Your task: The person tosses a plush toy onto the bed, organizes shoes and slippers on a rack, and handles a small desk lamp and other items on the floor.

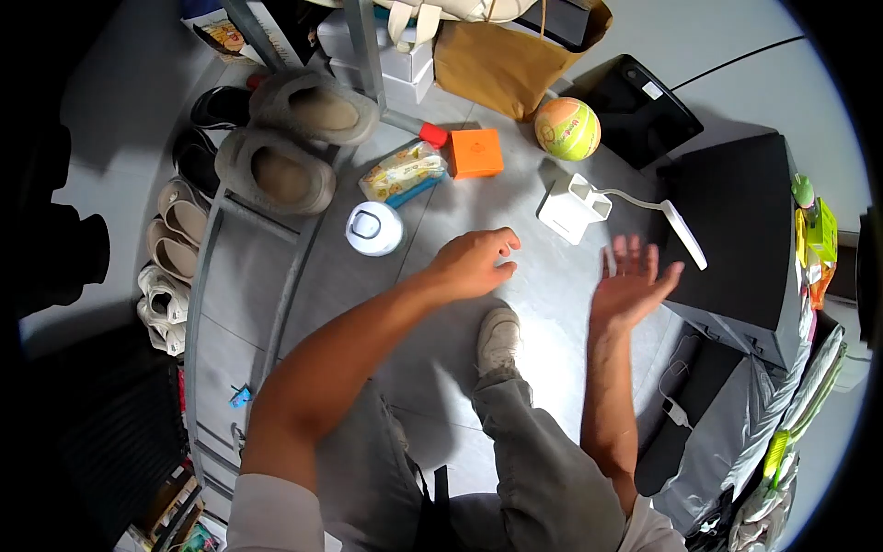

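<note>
My left hand (pixel 474 262) is held over the grey tiled floor, fingers curled but apart, with nothing in it. To its left stands a white round-topped container (pixel 374 228). My right hand (pixel 635 281) is raised palm up with fingers spread, empty, just left of the lit head of a white desk lamp (pixel 683 235). The lamp's white base (pixel 574 209) stands on the floor between and beyond my hands. Farther off are an orange box (pixel 475 153), a patterned plastic packet (pixel 403 170) and a green and orange ball (pixel 567 129).
A metal rack (pixel 292 276) with grey slippers (pixel 276 173) stands at the left, more shoes beside it. A brown paper bag (pixel 497 66) is at the back. A black cabinet (pixel 736 239) stands at the right. My shoe (pixel 499 340) is on the floor below my hands.
</note>
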A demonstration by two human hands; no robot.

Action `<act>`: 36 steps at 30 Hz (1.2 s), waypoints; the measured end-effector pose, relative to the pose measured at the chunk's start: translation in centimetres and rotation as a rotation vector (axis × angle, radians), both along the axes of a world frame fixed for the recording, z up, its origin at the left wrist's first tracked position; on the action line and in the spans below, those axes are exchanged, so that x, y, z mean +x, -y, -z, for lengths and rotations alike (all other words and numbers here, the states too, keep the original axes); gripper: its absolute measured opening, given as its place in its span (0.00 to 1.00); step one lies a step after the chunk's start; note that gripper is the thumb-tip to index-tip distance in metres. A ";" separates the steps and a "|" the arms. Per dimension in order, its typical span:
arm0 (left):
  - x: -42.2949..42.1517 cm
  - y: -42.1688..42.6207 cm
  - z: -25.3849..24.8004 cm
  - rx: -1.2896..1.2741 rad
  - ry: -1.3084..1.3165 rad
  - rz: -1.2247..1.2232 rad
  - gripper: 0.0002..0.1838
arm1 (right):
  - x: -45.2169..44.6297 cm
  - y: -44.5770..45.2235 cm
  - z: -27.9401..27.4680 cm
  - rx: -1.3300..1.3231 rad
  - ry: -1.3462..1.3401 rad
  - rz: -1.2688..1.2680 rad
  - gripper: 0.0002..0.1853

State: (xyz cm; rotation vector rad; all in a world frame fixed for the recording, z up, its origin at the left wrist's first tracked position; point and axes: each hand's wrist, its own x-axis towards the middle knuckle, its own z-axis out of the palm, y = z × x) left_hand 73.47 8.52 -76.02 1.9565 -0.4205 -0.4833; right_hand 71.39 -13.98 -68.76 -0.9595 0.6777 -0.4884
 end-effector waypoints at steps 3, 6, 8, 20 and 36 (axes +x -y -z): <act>0.2 -0.8 -0.1 -0.015 -0.002 -0.028 0.17 | -1.5 -1.6 5.9 -0.068 -0.230 -0.186 0.38; 0.5 -1.3 -0.1 -0.006 0.020 -0.027 0.18 | 0.6 -4.0 10.4 -0.432 -0.427 -0.579 0.30; 0.2 -1.7 0.6 -0.006 0.079 0.000 0.18 | 3.5 -6.1 12.0 -0.738 -0.354 -0.819 0.33; -1.8 -4.0 -1.4 0.384 -0.152 0.295 0.20 | 12.3 -13.5 17.3 -1.469 -0.418 -0.804 0.49; -3.6 6.6 3.4 0.500 -0.041 0.866 0.24 | -14.6 6.4 7.8 -1.275 -0.382 -0.704 0.46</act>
